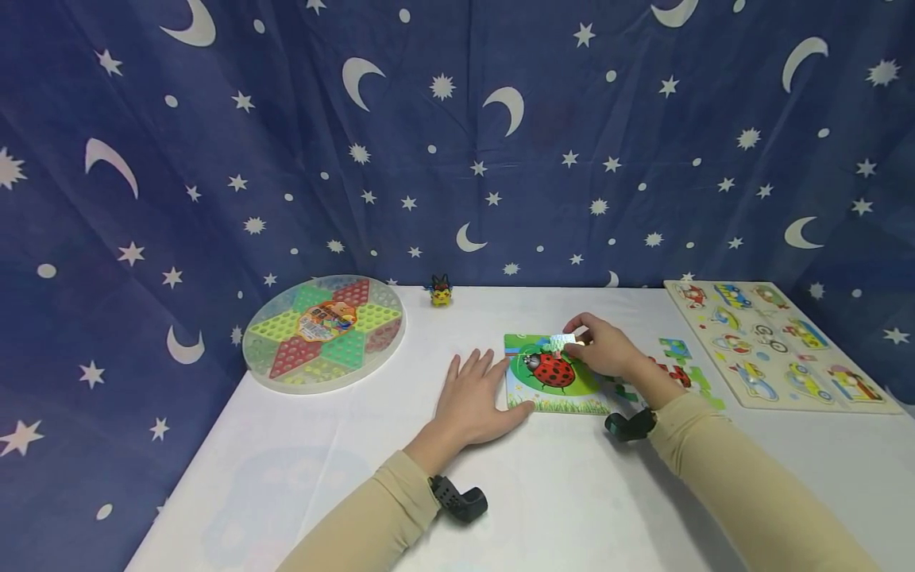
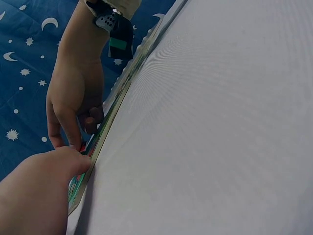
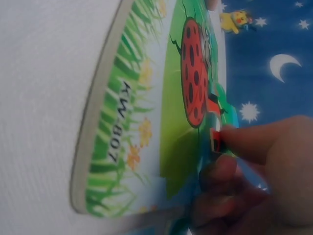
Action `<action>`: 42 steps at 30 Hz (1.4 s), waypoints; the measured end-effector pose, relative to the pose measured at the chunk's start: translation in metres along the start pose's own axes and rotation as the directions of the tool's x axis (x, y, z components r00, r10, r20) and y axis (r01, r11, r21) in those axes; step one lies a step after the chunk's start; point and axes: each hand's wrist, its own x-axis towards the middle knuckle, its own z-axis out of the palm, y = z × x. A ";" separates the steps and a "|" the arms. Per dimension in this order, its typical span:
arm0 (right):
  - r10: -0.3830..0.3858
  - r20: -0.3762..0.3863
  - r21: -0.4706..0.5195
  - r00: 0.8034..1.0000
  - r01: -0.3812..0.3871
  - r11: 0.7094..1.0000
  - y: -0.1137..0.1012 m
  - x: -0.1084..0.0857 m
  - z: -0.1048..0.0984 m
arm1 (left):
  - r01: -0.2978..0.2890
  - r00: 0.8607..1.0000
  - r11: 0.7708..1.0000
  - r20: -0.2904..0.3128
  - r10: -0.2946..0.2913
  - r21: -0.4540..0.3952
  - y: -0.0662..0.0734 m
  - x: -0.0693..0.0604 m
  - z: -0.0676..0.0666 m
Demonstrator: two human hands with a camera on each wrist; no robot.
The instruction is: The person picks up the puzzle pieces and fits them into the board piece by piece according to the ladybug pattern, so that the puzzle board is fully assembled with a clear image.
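A dark blue cloth [image 1: 429,222], creased and printed with white moons and stars, hangs beyond the ladybug board. The bench [image 1: 557,492] under it wears a smooth white cover. Right of the ladybug board lies a broad picture board [image 1: 772,361], pale and flat, with vehicle shapes. To its left is a round star-patterned game board [image 1: 343,349], shiny like plastic, with dimpled points in red, green and yellow.

The ladybug board [image 1: 586,385] itself lies flat on the bench, a thick, round-cornered rectangle, glossy on top and bare grey at the edge. It should be light and stiff but apt to slide, so it is best steadied at its rim. The left hand [image 1: 472,405] does this: fingers spread wide on the bench at its left side, thumb at the near-left edge. The right hand [image 1: 606,349], over its right half, has finger and thumb drawn narrow on a piece.

A small yellow toy figure [image 1: 441,291] sits beyond the ladybug board, toward the left. Loose puzzle pieces [image 1: 674,348], lobed and glossy, lie to its right. The pinched piece [image 3: 215,141], red and black where visible, looks thin and nearly weightless; its slick face suggests gripping by the edges, gently, lest a tab bend.
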 end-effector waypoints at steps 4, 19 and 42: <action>-0.002 -0.003 -0.013 1.000 0.001 1.000 -0.001 0.001 0.002 | 0.000 1.000 1.000 0.000 0.000 0.001 0.000 0.000 0.000; -0.063 -0.036 -0.140 0.997 0.057 0.988 -0.004 0.001 0.011 | -0.005 1.000 1.000 -0.003 0.005 0.008 0.000 -0.001 0.000; -0.051 -0.089 -0.134 0.995 0.039 0.990 -0.009 0.008 0.021 | -0.006 1.000 1.000 -0.001 0.006 0.028 0.000 0.000 0.000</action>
